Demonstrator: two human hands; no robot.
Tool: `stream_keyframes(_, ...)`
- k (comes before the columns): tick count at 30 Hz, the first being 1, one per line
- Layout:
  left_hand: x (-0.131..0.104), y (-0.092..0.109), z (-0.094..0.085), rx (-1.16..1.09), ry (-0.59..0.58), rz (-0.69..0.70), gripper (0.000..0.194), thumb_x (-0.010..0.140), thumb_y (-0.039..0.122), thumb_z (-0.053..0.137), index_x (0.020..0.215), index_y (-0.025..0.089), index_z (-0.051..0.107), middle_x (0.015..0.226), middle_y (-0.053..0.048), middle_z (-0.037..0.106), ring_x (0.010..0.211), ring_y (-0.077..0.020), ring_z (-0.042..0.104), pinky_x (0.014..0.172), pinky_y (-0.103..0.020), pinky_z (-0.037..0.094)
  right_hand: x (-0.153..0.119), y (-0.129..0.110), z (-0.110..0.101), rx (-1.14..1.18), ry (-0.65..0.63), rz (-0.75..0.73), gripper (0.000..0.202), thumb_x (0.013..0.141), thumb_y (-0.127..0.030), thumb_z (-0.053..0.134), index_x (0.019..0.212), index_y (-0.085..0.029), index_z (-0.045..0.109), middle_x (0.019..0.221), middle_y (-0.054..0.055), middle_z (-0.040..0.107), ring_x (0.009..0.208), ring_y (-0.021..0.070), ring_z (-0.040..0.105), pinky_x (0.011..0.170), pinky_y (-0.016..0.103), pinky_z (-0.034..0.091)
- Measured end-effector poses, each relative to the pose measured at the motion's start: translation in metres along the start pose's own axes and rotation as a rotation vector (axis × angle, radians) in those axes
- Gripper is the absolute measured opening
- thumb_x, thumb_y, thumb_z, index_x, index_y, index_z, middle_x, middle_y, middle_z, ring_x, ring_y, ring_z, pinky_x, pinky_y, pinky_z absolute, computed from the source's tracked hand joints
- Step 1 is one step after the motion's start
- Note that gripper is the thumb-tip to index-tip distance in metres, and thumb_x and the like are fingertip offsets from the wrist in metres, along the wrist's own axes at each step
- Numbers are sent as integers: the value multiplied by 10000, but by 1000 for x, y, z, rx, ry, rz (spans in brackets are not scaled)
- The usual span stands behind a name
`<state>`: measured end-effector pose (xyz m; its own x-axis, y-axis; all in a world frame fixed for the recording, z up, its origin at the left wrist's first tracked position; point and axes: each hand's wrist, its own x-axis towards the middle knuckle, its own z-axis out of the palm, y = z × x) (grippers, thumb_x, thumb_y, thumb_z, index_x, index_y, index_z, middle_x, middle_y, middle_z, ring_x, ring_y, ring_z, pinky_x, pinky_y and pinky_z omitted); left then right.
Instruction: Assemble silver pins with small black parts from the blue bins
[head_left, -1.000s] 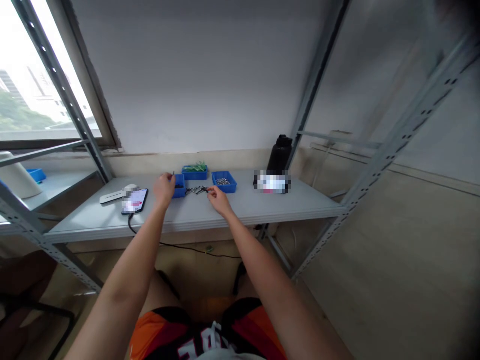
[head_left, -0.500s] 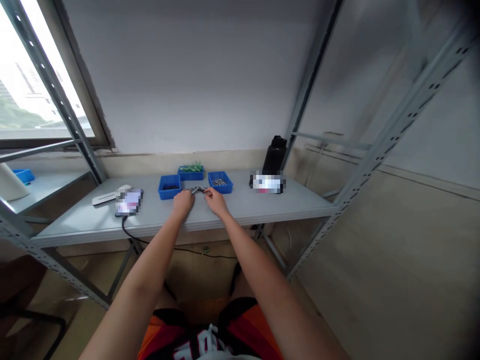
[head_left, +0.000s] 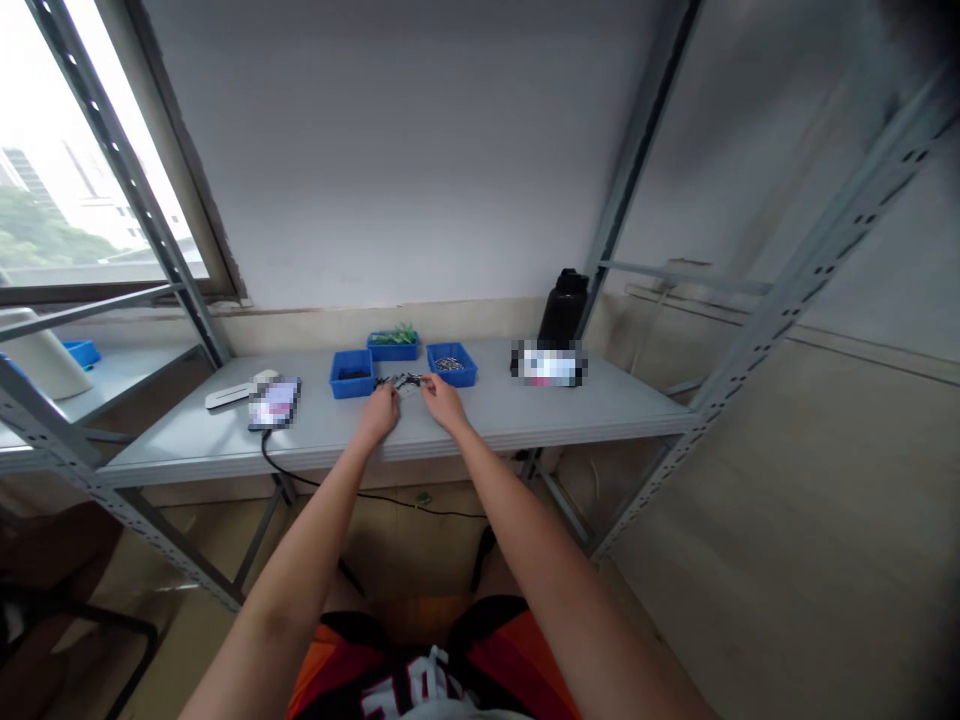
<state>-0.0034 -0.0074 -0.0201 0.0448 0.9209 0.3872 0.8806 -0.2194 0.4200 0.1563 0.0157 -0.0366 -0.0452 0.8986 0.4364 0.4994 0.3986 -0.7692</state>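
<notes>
The small dark-and-silver pieces lay on the desk between the left blue bin and the right blue bin, looking light, stiff, perhaps slippery, best pinched by their edges. Your left hand and right hand were half curled beside them; whether either gripped one, I couldn't tell.
</notes>
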Motion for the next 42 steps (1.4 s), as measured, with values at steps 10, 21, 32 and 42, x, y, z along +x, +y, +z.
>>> stream_keyframes(10,-3,-6,2,-146,21,40,199,904,136,430,944,127,626,1006,-162,675,969,-261,636,885,-372,475,-2,0,1,-23,-63,-36,199,904,-228,546,1063,-222,665,963,65,727,882,202,659,823,317,482)
stream_keyframes(21,-1,-6,-2,-294,130,28,155,896,176,450,842,164,594,911,-100,669,896,-213,614,874,-341,475,-5,-4,-1,-102,-207,-149,136,887,-210,562,888,-226,697,859,48,708,815,195,639,797,299,469)
stream_keyframes(32,-6,4,-9,-422,102,52,164,845,248,600,931,156,704,1008,-107,711,890,-203,644,889,-334,495,-5,-8,-3,-30,-144,-96,131,908,-219,541,908,-206,671,864,42,706,804,173,630,785,280,456)
stream_keyframes(42,-7,3,-9,-394,52,67,138,847,234,555,842,165,674,909,-89,730,879,-217,658,853,-330,491,-9,-13,-4,-61,-224,-152,101,877,-240,591,873,-215,689,764,23,669,756,176,623,772,286,458)
